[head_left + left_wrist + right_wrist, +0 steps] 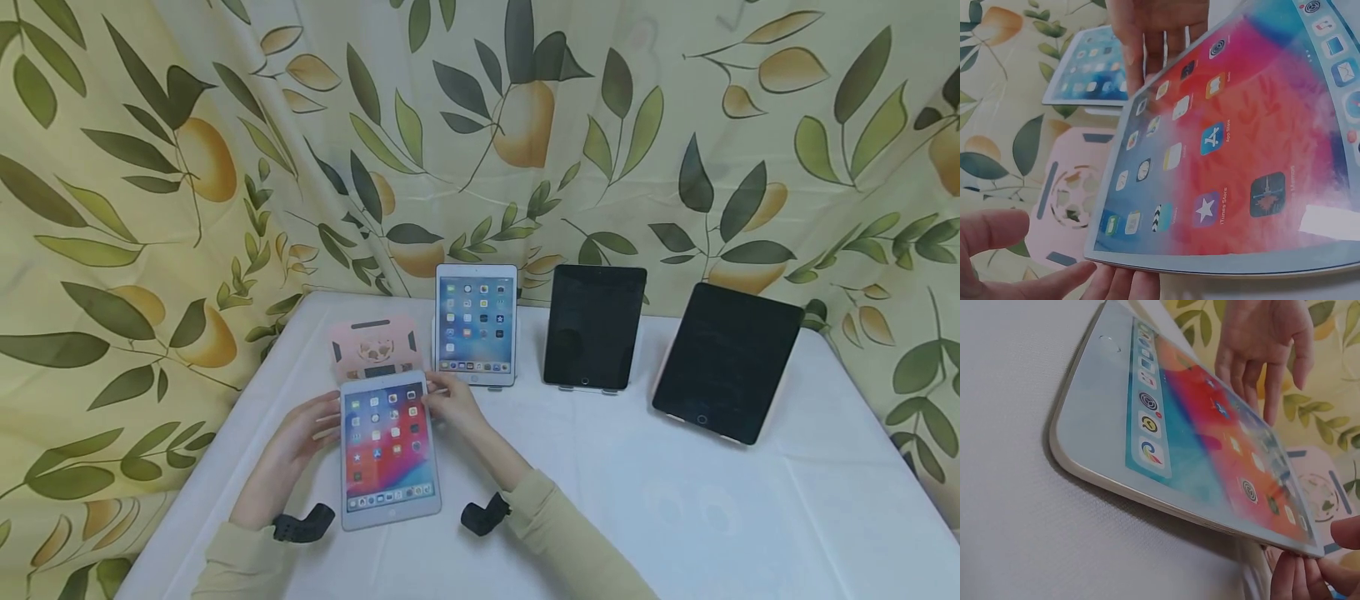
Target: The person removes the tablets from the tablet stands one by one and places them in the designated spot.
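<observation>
A white tablet (392,450) with a lit screen of app icons lies tilted, its far end raised off the table. My left hand (303,421) is at its far left edge. In the left wrist view, those fingers (1119,281) touch the edge from below, and the thumb (997,226) stays apart. My right hand (453,404) is at the far right corner. Its fingers (1297,575) touch the corner from beneath in the right wrist view, with the thumb (1346,532) clear of the screen. What props the far end is hidden.
Behind the tablet stands a pink case (375,343). Along the back, another lit white tablet (476,323) and a dark-screened tablet (596,327) stand on supports; a further dark-screened tablet (727,362) leans at the right. A leaf-patterned curtain (480,125) hangs behind the white tablecloth (600,467).
</observation>
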`<state>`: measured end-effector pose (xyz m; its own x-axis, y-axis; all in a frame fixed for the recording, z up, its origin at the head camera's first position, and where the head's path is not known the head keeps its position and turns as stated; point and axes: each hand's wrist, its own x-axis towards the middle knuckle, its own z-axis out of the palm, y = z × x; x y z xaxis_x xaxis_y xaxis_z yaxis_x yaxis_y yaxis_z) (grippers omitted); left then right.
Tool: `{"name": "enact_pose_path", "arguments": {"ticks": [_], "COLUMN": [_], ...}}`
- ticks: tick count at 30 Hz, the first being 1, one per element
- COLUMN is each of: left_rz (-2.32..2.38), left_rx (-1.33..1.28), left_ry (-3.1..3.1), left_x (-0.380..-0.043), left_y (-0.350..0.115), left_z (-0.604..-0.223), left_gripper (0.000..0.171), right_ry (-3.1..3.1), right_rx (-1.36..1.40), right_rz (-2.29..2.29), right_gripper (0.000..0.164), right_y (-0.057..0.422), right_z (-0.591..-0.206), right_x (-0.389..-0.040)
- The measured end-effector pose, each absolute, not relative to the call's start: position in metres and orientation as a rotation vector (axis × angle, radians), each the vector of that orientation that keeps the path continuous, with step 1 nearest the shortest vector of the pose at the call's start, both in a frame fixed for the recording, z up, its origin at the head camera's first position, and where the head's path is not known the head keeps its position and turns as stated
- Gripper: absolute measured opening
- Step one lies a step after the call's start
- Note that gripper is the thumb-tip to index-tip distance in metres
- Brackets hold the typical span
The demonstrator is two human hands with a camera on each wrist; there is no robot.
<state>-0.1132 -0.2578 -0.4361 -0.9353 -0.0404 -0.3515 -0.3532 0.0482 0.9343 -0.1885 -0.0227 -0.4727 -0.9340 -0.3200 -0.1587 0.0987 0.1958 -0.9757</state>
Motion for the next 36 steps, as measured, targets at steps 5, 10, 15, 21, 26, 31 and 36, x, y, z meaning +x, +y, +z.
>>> {"name": "enact_pose_path", "arguments": {"ticks": [5, 10, 15, 21, 26, 31, 36], "left_rz": [1.985, 1.958, 1.943, 1.894, 1.918, 1.858, 1.777], "left_rx": [-0.422, -0.432, -0.480, -0.532, -0.514, -0.554, -0.594], "left_ry": [2.061, 2.067, 2.052, 2.055, 2.054, 2.110, 2.193], "left_x": [-0.112, -0.108, -0.112, -0.114, -0.111, -0.120, -0.129], "left_y": [-0.259, -0.261, -0.260, -0.259, -0.260, -0.253, -0.246], "left_z": [-0.440, -0.446, -0.448, -0.448, -0.451, -0.454, -0.457], "left_gripper": [0.063, 0.065, 0.068, 0.069, 0.065, 0.056, 0.055], "right_ry": [2.160, 2.163, 2.151, 2.143, 2.136, 2.208, 2.301], "right_rx": [-0.207, -0.202, -0.195, -0.237, -0.234, -0.272, -0.329], "right_rz": [-1.775, -1.730, -1.721, -1.728, -1.721, -1.665, -1.571], "right_gripper": [0.054, 0.055, 0.057, 0.058, 0.056, 0.054, 0.055], "right_y": [-0.024, -0.025, -0.026, -0.026, -0.025, -0.024, -0.022], "right_z": [-0.476, -0.481, -0.485, -0.487, -0.488, -0.491, -0.496], "right_x": [-0.188, -0.187, -0.185, -0.182, -0.181, -0.180, -0.179]}}
